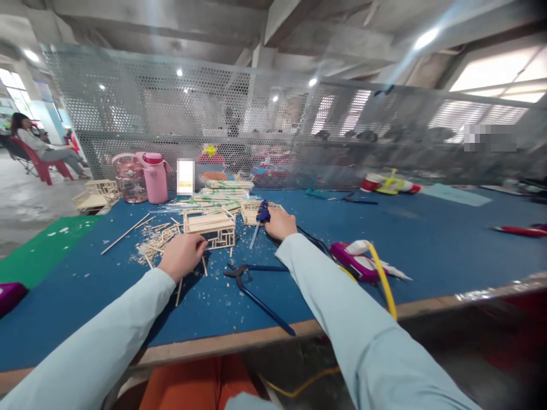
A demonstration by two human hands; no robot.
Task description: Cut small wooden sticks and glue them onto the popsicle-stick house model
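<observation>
My left hand (183, 255) is closed, its fingers pinching the near corner of a small frame model built of thin wooden sticks (210, 226) that stands on the blue table (427, 239). My right hand (280, 223) is wrapped round a blue glue gun (261, 214), its nozzle pointing down and left toward the table beside the model. Loose sticks and wood chips (154, 239) lie scattered left of the model. Blue-handled pliers (252, 287) lie on the table between my forearms.
A pink bottle (154, 177) and a clear pink jar (128, 179) stand at the back left beside another stick model (96, 195). A purple case (354, 261) and yellow cord (382, 279) lie right of my arm. A perforated metal screen (256, 119) backs the table. A person (36, 145) sits far left.
</observation>
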